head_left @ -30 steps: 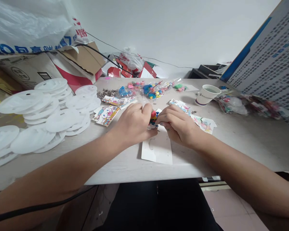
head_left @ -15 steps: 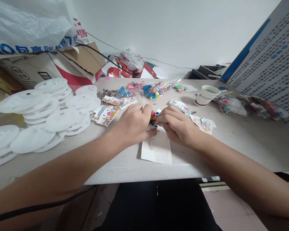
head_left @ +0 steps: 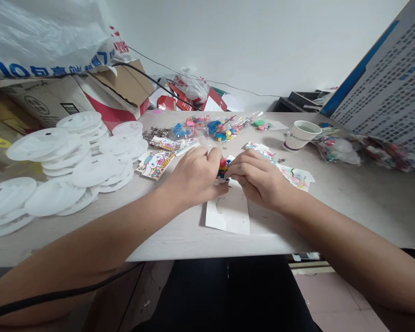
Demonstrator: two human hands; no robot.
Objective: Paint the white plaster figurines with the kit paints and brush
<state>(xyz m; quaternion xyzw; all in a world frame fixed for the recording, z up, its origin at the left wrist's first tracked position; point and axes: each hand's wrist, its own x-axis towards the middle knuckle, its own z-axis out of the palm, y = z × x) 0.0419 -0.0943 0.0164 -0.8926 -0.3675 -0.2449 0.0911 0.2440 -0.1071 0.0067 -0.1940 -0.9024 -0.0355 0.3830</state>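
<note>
A small red, yellow, blue and white figure is held between my hands, mostly covered by fingers. My left hand is closed around its left side, thumb along the bottom. The thumb and fingertips of my right hand are pinched together at its right edge. Just under the figure a thin dark tip pokes out; what it belongs to is hidden. Below the hands a white card with a curved mark lies on the table. Printed cartoon cards lie left of my left hand, and a torn printed piece lies right of my right hand.
Stacks of white plastic discs cover the table's left side. Clear bags of colourful small parts and a heap of small metal pieces lie behind the hands. A paper cup with liquid stands at right, near more bagged parts.
The whole view has shifted slightly, so things appear a little farther right. Both hands keep nearly the same hold on the figure.
</note>
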